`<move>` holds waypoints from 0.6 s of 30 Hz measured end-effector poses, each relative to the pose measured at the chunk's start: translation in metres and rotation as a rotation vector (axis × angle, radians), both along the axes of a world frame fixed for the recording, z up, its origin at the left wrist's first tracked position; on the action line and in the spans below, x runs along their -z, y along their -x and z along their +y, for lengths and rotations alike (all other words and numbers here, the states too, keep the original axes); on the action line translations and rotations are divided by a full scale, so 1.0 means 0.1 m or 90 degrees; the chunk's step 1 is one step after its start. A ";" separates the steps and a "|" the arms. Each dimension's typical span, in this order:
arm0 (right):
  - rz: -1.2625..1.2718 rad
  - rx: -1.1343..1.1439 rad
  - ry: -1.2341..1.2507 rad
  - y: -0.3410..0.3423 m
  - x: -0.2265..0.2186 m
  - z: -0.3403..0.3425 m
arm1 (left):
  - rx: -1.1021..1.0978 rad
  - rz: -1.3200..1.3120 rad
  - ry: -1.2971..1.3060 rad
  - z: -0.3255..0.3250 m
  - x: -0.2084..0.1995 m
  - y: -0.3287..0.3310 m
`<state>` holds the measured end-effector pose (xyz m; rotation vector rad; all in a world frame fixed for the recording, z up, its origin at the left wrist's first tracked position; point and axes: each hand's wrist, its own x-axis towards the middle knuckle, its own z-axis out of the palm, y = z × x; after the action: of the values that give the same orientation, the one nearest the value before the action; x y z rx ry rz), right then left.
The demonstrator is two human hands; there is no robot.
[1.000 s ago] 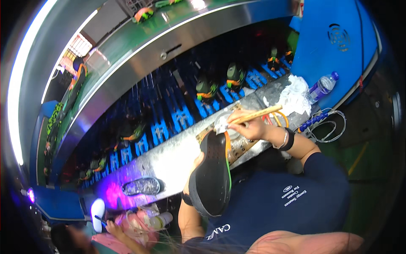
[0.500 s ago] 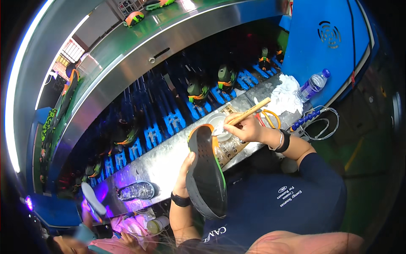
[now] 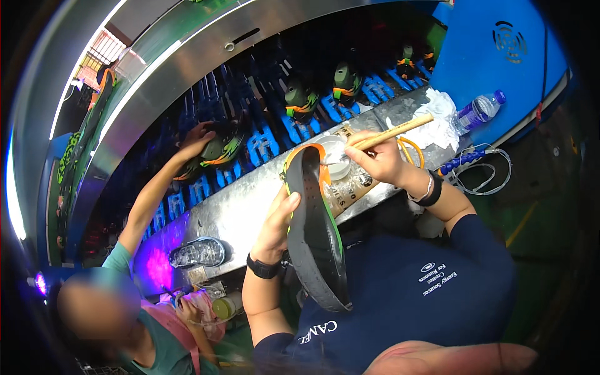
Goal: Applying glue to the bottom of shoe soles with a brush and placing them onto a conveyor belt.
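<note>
My left hand (image 3: 275, 228) grips a black shoe sole (image 3: 320, 250) by its left edge. The sole stands tilted, its orange and green rim at the far end. In my right hand (image 3: 380, 161) is a brush (image 3: 406, 128) with a pale wooden handle, my fingers closed round it. The brush's tip is close to the sole's orange rim; whether it touches I cannot tell. Behind the tip sits a white bowl (image 3: 338, 167) on a brown printed sheet (image 3: 356, 187).
Blue holders (image 3: 262, 147) with shoe uppers (image 3: 301, 103) line the machine. Crumpled white paper (image 3: 437, 112), a plastic bottle (image 3: 480, 112) and a blue hose (image 3: 461, 162) lie at right. Left, a dark sole (image 3: 199, 253) rests on the metal bench (image 3: 240, 212); a co-worker's arm (image 3: 153, 194) reaches across.
The co-worker has come further into view and reaches to a shoe upper in the machine; the pale sole at the left is gone from view. My hands keep their grips as the view shifts.
</note>
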<state>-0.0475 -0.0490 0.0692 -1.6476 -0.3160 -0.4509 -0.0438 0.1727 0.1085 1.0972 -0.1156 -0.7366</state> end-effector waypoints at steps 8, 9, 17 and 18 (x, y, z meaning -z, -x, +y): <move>0.061 -0.090 -0.033 0.13 -0.03 0.08 | 0.004 -0.028 -0.009 -0.02 0.02 -0.04; 0.055 -0.090 -0.056 0.13 -0.03 0.08 | 0.004 -0.027 -0.010 -0.01 0.04 -0.04; 0.010 -0.007 -0.002 0.06 0.05 0.09 | 0.061 -0.029 -0.006 0.07 0.05 -0.11; 0.025 -0.048 -0.019 0.09 0.02 0.09 | 0.060 -0.029 -0.007 0.06 0.03 -0.11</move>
<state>-0.0564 -0.0399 0.0670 -1.6082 -0.3394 -0.3656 -0.0331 0.1791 0.1060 1.1245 -0.2034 -0.7978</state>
